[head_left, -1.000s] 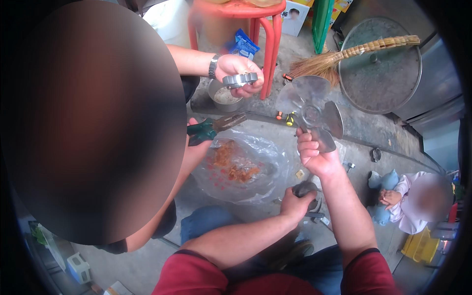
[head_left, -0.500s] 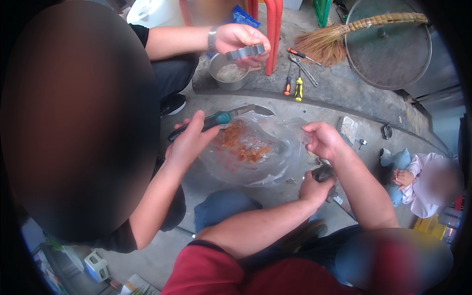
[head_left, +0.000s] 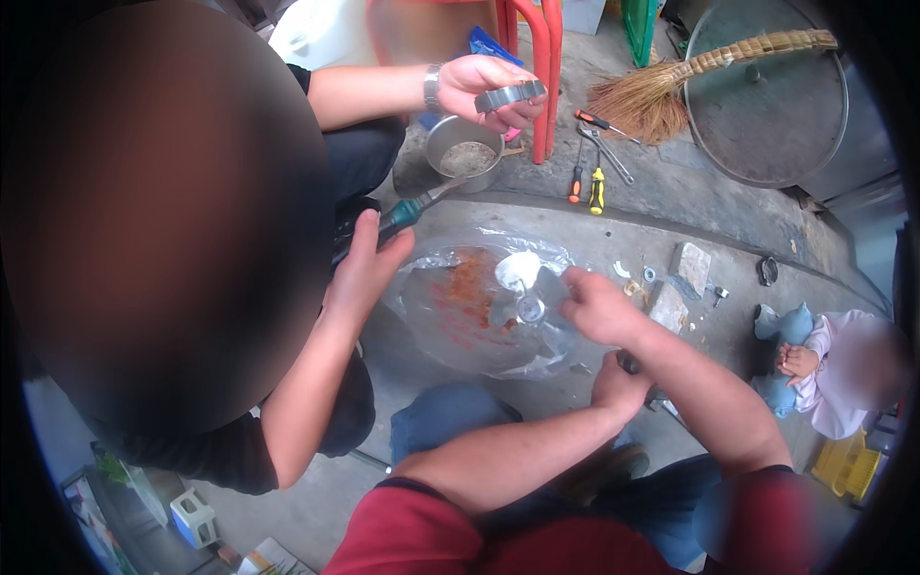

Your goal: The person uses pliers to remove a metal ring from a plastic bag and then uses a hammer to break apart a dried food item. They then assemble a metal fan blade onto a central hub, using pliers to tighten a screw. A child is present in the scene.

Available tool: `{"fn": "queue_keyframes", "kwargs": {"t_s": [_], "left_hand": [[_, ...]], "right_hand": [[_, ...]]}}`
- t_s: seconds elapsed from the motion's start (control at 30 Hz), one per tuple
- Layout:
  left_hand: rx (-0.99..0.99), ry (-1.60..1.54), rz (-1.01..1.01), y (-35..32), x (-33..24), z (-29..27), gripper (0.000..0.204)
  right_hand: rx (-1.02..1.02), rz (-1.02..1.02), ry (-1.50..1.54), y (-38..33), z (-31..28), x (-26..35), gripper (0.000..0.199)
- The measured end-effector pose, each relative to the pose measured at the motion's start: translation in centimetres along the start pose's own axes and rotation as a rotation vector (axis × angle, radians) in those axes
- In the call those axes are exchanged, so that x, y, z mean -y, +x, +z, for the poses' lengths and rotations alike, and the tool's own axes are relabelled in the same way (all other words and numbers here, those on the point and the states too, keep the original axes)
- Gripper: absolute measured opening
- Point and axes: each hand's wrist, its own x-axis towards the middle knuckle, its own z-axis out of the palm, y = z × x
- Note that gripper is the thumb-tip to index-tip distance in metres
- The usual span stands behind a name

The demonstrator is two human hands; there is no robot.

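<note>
My left hand (head_left: 621, 391) is closed around a dark metal piece (head_left: 628, 362), mostly hidden by the fingers. Beyond it, my right hand (head_left: 602, 307) pinches a grey flat piece (head_left: 548, 287) over a spread clear plastic bag (head_left: 422, 331). Next to that piece are a small round metal part (head_left: 530, 309) and a white lump (head_left: 517, 271); whether they are joined to it I cannot tell. Rust-brown grease or dirt (head_left: 468, 287) smears the bag. On the left, a co-worker's near hand (head_left: 364, 264) grips a teal-handled bladed tool (head_left: 406, 211); their far hand (head_left: 494, 86) holds a curved grey metal part (head_left: 509, 95).
A metal pot (head_left: 465, 158) stands by the red stool legs (head_left: 548, 105). Screwdrivers (head_left: 596, 190) and an adjustable wrench (head_left: 613, 158) lie near a straw broom (head_left: 642, 101). Stone blocks (head_left: 690, 268) rest right of the bag. Another person (head_left: 815, 356) is at the right.
My right hand has left the bag's raised edge and now pinches the grey piece. The bag lies flatter. The co-worker's bladed tool has swung from over the bag toward the pot.
</note>
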Motion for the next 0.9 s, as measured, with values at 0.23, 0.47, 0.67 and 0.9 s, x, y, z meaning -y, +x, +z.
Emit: {"fn": "queue_keyframes", "kwargs": {"t_s": [0.23,0.47,0.67,0.9], "left_hand": [[0.157,0.069,0.306,0.8,0.9,0.2,0.04],[0.062,-0.136,0.048,0.5,0.7,0.4,0.059],[0.057,-0.121,-0.006,0.8,0.1,-0.5,0.076],[0.088,-0.33,-0.084,0.2,-2.0,-0.1,0.074]], "right_hand": [[0.118,-0.096,-0.324,3.8,5.0,1.0,0.025],[-0.097,-0.135,-0.369,-1.7,-3.0,3.6,0.023],[-0.502,-0.087,0.263,-15.9,-9.0,2.0,0.015],[-0.726,0.147,0.483,-20.1,-7.9,-7.5,0.015]]}}
